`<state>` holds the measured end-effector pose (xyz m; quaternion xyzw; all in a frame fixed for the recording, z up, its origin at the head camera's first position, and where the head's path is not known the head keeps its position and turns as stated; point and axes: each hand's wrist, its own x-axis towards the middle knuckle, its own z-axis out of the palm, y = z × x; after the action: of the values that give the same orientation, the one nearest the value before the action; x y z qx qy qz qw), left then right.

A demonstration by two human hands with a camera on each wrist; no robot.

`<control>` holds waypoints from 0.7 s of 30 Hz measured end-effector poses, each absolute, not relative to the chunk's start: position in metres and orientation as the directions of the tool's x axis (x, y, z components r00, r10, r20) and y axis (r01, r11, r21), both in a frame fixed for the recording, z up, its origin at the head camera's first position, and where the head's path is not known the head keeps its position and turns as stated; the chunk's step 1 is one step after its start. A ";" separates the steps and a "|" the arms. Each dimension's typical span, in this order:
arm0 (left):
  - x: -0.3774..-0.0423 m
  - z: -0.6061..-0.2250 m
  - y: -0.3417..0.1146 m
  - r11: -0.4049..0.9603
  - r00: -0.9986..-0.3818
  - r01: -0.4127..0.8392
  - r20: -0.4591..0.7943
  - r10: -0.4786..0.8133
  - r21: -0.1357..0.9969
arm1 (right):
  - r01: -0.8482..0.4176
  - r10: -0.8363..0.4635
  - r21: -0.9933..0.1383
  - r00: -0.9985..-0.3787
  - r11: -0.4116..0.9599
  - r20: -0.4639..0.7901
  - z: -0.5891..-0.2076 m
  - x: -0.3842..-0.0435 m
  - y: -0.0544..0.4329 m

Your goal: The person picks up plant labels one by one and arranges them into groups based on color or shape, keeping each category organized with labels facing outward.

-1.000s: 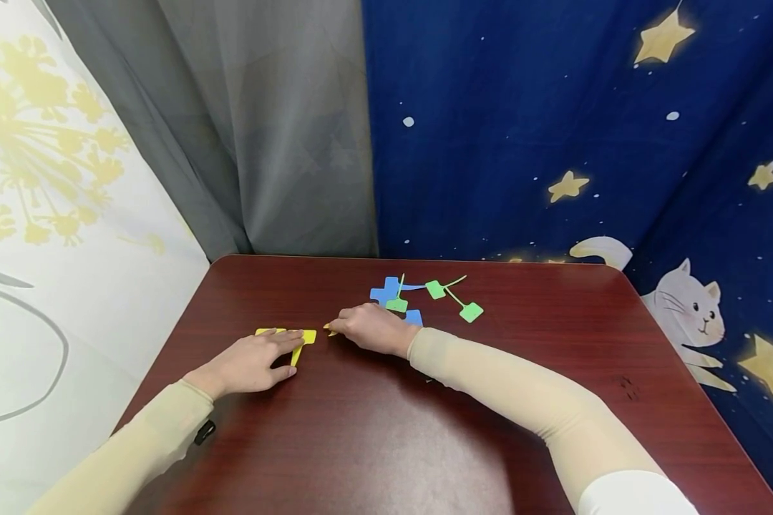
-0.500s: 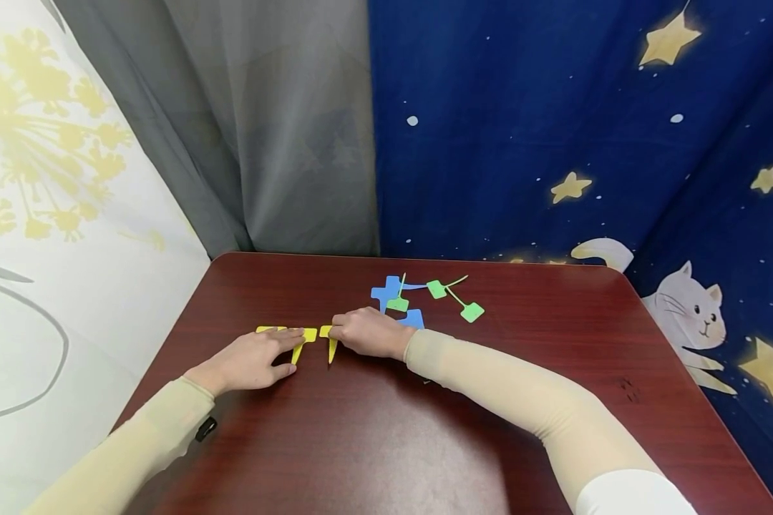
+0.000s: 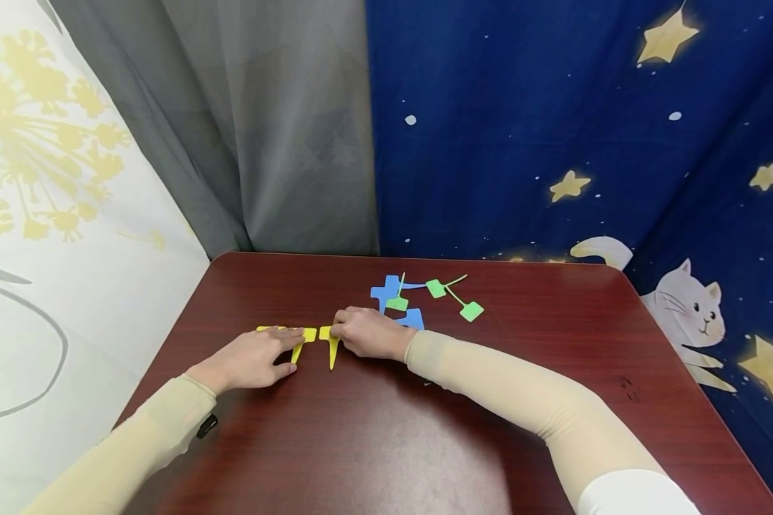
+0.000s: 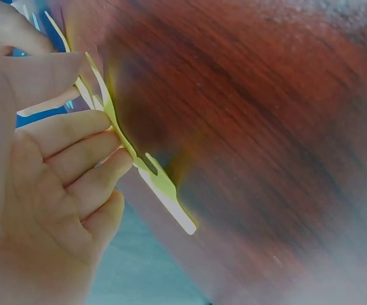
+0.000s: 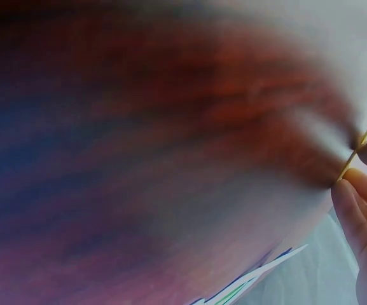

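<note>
My left hand [image 3: 248,363] rests on yellow T-shaped plant labels [image 3: 310,335] on the brown table, its fingers fairly straight and partly covering them. In the left wrist view, its fingertips touch the yellow labels' edge [image 4: 164,189]. Just to the right, a separate yellow T-shaped plant label [image 3: 332,352] lies with its pointed stem toward me. My right hand [image 3: 370,333] pinches this label's head at the right end, hiding that part. The right wrist view has thumb and fingers [image 5: 348,203] at the thin yellow edge. A small gap separates it from the labels under the left hand.
Behind the right hand lie blue T-shaped labels [image 3: 386,290], with a green square-headed label [image 3: 397,305] overlapping them. Two more green labels [image 3: 472,312] lie farther right. Grey and blue curtains [image 3: 489,143] hang behind the table's back edge.
The right hand's yellow label has turned, and its stem now shows pointing toward me. The right hand has shifted very slightly; the left hand stays in place on its labels.
</note>
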<state>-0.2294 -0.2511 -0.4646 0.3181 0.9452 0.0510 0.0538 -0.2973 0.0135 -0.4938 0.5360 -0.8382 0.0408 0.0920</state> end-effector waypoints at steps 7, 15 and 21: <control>-0.230 -0.465 -0.250 0.771 -0.771 0.629 -0.053 0.635 0.094 | -0.909 -0.896 0.044 -0.399 0.414 0.195 -0.495 -0.295 0.010; -0.230 -0.465 -0.249 0.779 -0.778 0.622 -0.047 0.626 0.084 | -0.906 -0.896 0.051 -0.404 0.420 0.186 -0.495 -0.293 0.006; -0.229 -0.466 -0.247 0.778 -0.779 0.625 -0.016 0.627 0.069 | -0.908 -0.897 0.047 -0.402 0.417 0.182 -0.492 -0.294 0.007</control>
<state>-0.2294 -0.2474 -0.4660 0.3320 0.9426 0.0297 0.0188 -0.2936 0.0072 -0.4921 0.5392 -0.8368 0.0299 0.0897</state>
